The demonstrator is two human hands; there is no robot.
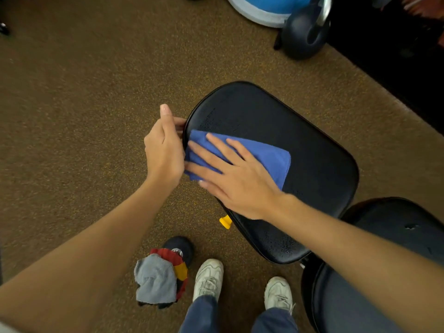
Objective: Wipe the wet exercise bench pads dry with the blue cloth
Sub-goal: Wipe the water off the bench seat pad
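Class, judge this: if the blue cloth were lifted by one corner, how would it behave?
The blue cloth lies folded flat under the right hand, so it would probably droop, limp. It looks thin, likely light. Droplets show on the bench pad, so it may be damp.

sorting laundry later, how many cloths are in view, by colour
blue cloth, flat on the bench pad under the right hand: 1
grey cloth, on the floor: 1
red and yellow cloth, under the grey one: 1
total: 3
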